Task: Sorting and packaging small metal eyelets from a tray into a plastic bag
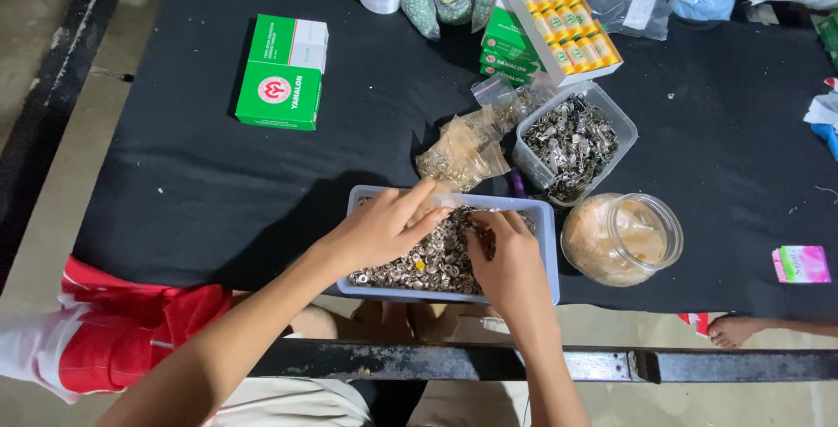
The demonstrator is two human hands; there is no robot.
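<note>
Two bare forearms and hands of a person seen from above, with clothing visible below.

The left hand [380, 228] and right hand [509, 263] wear no gloves, rings, watch or bracelets, and both forearms are uncovered, with no sleeves in view. Below the dark metal bar [541, 363], pale cream shorts [297, 402] cover the lap. Left of the bar lies red and white cloth [105, 331].

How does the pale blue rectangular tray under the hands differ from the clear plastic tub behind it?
The pale blue rectangular tray is opaque, wider and holds small round metal pieces; the clear plastic tub is see-through, smaller, angled and holds longer metal clips. Both hands, left hand and right hand, are in the tray, none in the tub. Both sit open-topped on the black cloth.
</note>
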